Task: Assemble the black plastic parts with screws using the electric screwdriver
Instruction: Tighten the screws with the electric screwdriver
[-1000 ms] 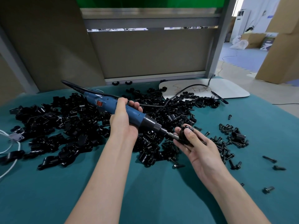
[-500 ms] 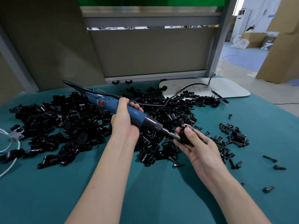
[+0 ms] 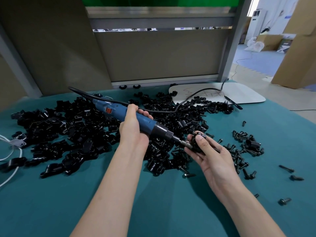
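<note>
Currently left hand [image 3: 132, 130] wraps blue electric screwdriver [image 3: 135, 119], bit tip against small black plastic part [image 3: 196, 142] pinched by right hand [image 3: 210, 156], just right of big black parts heap [image 3: 82, 132]. Screw mid-drive, judging; heap, loose black screws [image 3: 242, 149] right of it await.

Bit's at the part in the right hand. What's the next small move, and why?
Probably press the electric screwdriver straight into the black plastic part and run it: the left hand grips the driver, the right hand pinches the part, and the bit meets it.
</note>
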Motion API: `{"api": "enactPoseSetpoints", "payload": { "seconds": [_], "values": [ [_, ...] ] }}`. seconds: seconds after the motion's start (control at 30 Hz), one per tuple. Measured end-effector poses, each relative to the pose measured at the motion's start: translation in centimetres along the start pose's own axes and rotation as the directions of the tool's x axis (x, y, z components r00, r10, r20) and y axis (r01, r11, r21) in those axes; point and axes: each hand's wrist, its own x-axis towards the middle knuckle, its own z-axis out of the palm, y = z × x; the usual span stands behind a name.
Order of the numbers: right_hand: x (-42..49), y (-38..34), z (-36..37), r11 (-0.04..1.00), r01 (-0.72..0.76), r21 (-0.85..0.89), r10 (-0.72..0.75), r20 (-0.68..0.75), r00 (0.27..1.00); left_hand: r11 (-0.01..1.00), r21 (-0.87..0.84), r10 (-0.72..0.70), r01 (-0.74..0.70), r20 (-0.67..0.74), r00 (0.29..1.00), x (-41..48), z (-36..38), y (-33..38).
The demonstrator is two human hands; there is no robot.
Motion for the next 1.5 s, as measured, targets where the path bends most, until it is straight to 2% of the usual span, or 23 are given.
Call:
{"api": "enactPoseSetpoints", "payload": {
  "seconds": [0.17, 0.3, 0.37, 0.57, 0.77, 1.0, 1.5],
  "values": [
    [-0.4, 0.0, 0.0, 0.947, 0.174, -0.27, -0.161, 0.069, 0.985, 0.999, 0.004, -0.049, 0.05, -0.131, 0.99, 0.4, -0.8, -0.1],
    [-0.7, 0.1, -0.1, 0.804, 0.272, -0.528, -0.224, 0.153, 0.962, 0.995, 0.064, -0.061, 0.079, -0.254, 0.965, 1.1, -1.2, -0.1],
    [-0.8, 0.2, -0.1, 0.737, 0.321, -0.594, -0.245, 0.208, 0.947, 0.995, 0.063, -0.057, 0.079, -0.293, 0.954, 1.4, -1.3, 0.2],
    [-1.0, 0.5, 0.5, 0.708, 0.365, -0.605, -0.23, 0.29, 0.929, 0.996, 0.052, -0.058, 0.075, -0.276, 0.959, 1.6, -1.6, 1.4],
    [-0.6, 0.1, -0.7, 0.82, 0.322, -0.473, -0.261, 0.191, 0.946, 1.0, -0.022, -0.018, 0.012, -0.303, 0.953, 1.9, -2.2, 3.6],
    [-0.2, 1.4, -0.6, 0.806, 0.264, -0.53, -0.174, 0.214, 0.961, 0.998, -0.048, -0.061, 0.05, -0.254, 0.965, 0.9, -1.0, 2.6],
    [-0.4, 1.2, -0.6, 0.837, 0.236, -0.494, -0.135, 0.231, 0.963, 0.997, -0.044, -0.07, 0.06, -0.285, 0.956, 1.0, -1.1, 1.8]
  ]
}}
